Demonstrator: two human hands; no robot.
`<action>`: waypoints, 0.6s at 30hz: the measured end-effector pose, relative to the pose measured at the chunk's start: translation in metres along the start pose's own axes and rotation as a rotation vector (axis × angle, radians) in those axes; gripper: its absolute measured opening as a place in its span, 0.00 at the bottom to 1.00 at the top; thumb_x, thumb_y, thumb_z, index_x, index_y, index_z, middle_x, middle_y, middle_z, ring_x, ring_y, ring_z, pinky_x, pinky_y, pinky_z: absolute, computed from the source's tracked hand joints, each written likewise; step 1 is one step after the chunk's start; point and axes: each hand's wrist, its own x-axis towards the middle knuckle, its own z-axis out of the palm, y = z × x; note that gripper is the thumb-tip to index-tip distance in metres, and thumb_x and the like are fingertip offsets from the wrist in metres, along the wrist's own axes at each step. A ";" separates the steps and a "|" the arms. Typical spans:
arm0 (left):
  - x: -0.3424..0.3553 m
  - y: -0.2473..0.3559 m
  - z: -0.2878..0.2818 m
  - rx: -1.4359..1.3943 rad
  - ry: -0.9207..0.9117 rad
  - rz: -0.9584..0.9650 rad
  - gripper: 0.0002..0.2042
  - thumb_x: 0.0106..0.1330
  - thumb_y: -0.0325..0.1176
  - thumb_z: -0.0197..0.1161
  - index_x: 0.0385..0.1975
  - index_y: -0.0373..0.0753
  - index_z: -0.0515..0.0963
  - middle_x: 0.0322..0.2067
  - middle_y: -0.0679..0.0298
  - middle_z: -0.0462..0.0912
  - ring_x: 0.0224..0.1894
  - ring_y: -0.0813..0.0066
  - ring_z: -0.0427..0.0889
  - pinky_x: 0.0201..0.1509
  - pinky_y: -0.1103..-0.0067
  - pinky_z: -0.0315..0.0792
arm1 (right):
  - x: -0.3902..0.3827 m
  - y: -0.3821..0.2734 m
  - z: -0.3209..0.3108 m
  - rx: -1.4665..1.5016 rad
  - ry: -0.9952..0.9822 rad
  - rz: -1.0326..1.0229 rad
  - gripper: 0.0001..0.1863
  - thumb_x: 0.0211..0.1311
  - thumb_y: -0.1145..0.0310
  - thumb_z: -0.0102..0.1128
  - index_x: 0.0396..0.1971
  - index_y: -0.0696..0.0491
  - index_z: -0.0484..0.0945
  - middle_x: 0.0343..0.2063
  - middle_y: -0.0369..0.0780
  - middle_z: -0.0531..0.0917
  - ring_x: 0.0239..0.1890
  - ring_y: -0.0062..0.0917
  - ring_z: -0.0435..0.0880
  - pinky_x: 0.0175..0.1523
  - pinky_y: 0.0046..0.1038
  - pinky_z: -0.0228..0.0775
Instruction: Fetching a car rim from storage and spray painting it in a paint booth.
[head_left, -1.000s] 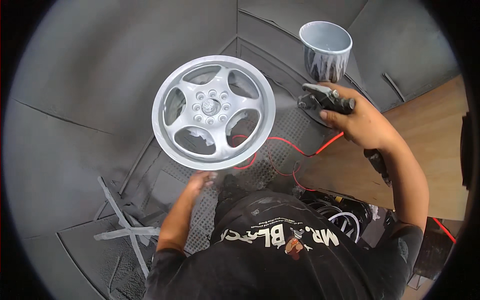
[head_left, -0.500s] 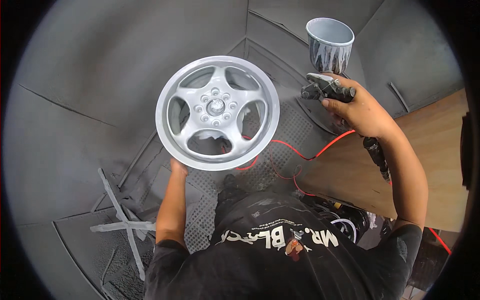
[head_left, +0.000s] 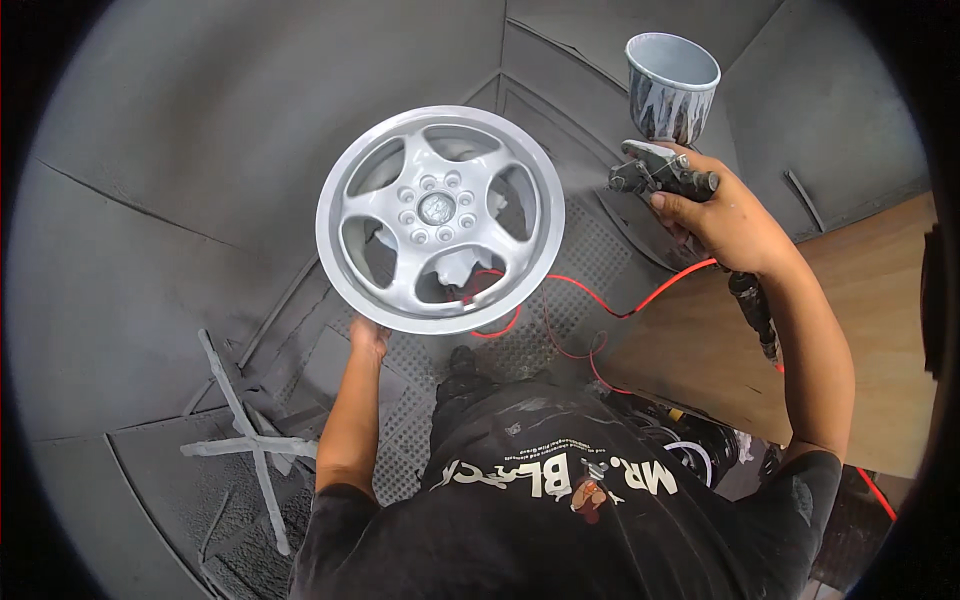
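A silver five-spoke wheel rim (head_left: 437, 165) is held up in front of me, its face toward me. My left hand (head_left: 369, 337) is at its lower left edge; the fingers are hidden behind the rim. Crumpled white material (head_left: 465, 267) shows through a lower opening, its kind unclear. My right hand (head_left: 715, 205) is closed round a spray gun (head_left: 655, 168) to the right of the rim, the nozzle pointing left at it. On top of the gun sits a paint cup (head_left: 673, 90), grey inside and streaked with paint outside. A faint haze hangs between nozzle and rim.
A red air hose (head_left: 665, 287) loops over the perforated floor (head_left: 400, 440). Paint-coated grey walls (head_left: 180, 130) surround me. A wooden panel (head_left: 800, 330) stands at the right, and a grey cross-shaped stand (head_left: 255, 440) at the lower left.
The wheel rim has turned about its centre and shifted slightly right and up, with my left hand. My right hand and the spray gun have moved slightly right.
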 end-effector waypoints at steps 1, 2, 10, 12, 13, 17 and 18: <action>-0.001 0.000 0.001 -0.006 -0.008 0.014 0.16 0.70 0.38 0.52 0.54 0.39 0.70 0.48 0.61 0.78 0.50 0.65 0.78 0.51 0.67 0.74 | 0.000 -0.002 0.000 -0.017 -0.004 -0.006 0.25 0.62 0.76 0.53 0.61 0.52 0.68 0.19 0.30 0.69 0.20 0.13 0.66 0.23 0.17 0.59; -0.003 0.000 0.003 -0.013 -0.015 0.029 0.15 0.70 0.37 0.52 0.53 0.40 0.70 0.47 0.61 0.79 0.48 0.66 0.79 0.50 0.68 0.75 | 0.000 -0.003 0.000 -0.034 -0.010 -0.015 0.25 0.62 0.76 0.52 0.61 0.52 0.68 0.19 0.30 0.69 0.20 0.13 0.66 0.23 0.17 0.58; -0.004 0.007 0.019 0.152 0.133 0.065 0.12 0.67 0.31 0.51 0.47 0.36 0.73 0.34 0.61 0.81 0.27 0.73 0.80 0.22 0.77 0.71 | 0.004 0.005 0.003 0.069 0.055 -0.074 0.24 0.62 0.77 0.52 0.59 0.52 0.69 0.20 0.29 0.69 0.20 0.11 0.65 0.24 0.17 0.57; 0.004 0.009 0.018 0.048 0.135 0.090 0.12 0.66 0.31 0.52 0.46 0.34 0.74 0.31 0.62 0.81 0.20 0.75 0.78 0.15 0.79 0.67 | 0.004 0.003 0.004 0.085 0.088 -0.098 0.24 0.62 0.76 0.53 0.59 0.52 0.69 0.20 0.29 0.69 0.20 0.11 0.65 0.24 0.17 0.57; 0.009 0.010 0.016 0.053 0.109 0.142 0.12 0.66 0.32 0.52 0.46 0.34 0.74 0.31 0.63 0.81 0.21 0.75 0.78 0.15 0.80 0.67 | 0.001 -0.003 0.003 0.055 0.101 -0.077 0.24 0.62 0.75 0.54 0.59 0.52 0.69 0.21 0.28 0.70 0.21 0.11 0.65 0.23 0.16 0.56; 0.024 0.024 0.015 0.008 0.001 0.246 0.15 0.66 0.31 0.52 0.49 0.31 0.74 0.40 0.56 0.81 0.37 0.65 0.82 0.33 0.73 0.76 | -0.012 -0.018 0.005 0.111 0.147 -0.040 0.25 0.60 0.73 0.56 0.60 0.51 0.69 0.21 0.28 0.70 0.21 0.11 0.66 0.23 0.15 0.55; 0.028 0.027 0.015 -0.062 -0.067 0.281 0.15 0.66 0.30 0.52 0.49 0.30 0.74 0.42 0.53 0.81 0.41 0.63 0.82 0.38 0.71 0.77 | -0.014 -0.019 0.005 0.111 0.136 -0.047 0.25 0.60 0.73 0.56 0.60 0.51 0.69 0.21 0.28 0.70 0.21 0.11 0.66 0.23 0.15 0.55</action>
